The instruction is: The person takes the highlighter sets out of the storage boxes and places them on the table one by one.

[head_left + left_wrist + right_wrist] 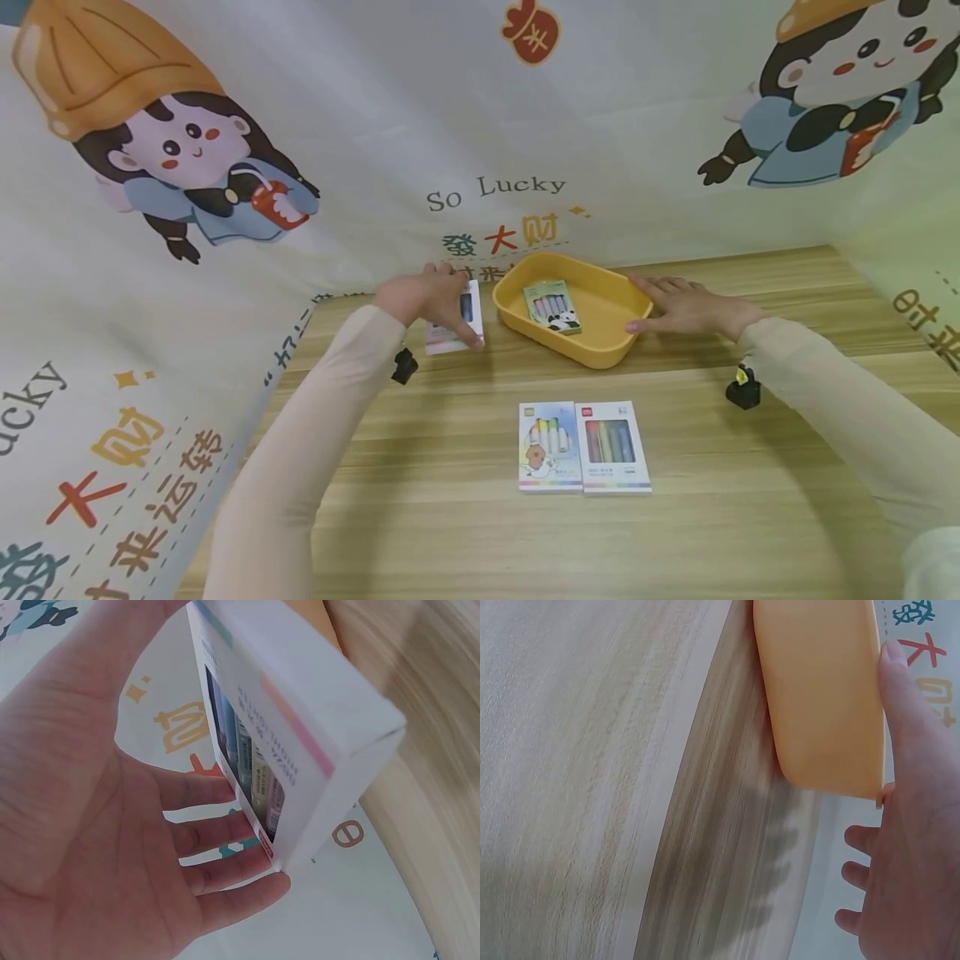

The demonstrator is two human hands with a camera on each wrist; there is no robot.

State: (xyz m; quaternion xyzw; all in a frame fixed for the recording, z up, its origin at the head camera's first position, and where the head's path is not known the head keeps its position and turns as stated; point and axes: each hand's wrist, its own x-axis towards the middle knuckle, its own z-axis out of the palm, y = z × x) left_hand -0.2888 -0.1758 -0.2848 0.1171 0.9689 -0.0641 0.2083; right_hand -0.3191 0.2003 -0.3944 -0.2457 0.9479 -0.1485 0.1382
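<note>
My left hand [427, 302] grips a white box of highlighters [470, 310], thumb on the near side and fingers behind. In the left wrist view that box [300, 697] stands tilted, its window showing pastel pens, with the fingertips [274, 889] along its lower edge. To its right sits a yellow plastic basket [611, 308] holding a green panda-print box of pens [542, 293]. My right hand [693, 308] rests at the basket's right end, thumb and index finger touching the rim. In the right wrist view, the other fingers [855, 875] hang loosely past the basket's corner.
Two more white pen boxes lie side by side on the wooden table [435, 517] in front: one with a bear print [550, 454], one with a window of coloured pens [611, 442]. A printed cloth [375, 167] walls the table at back and sides.
</note>
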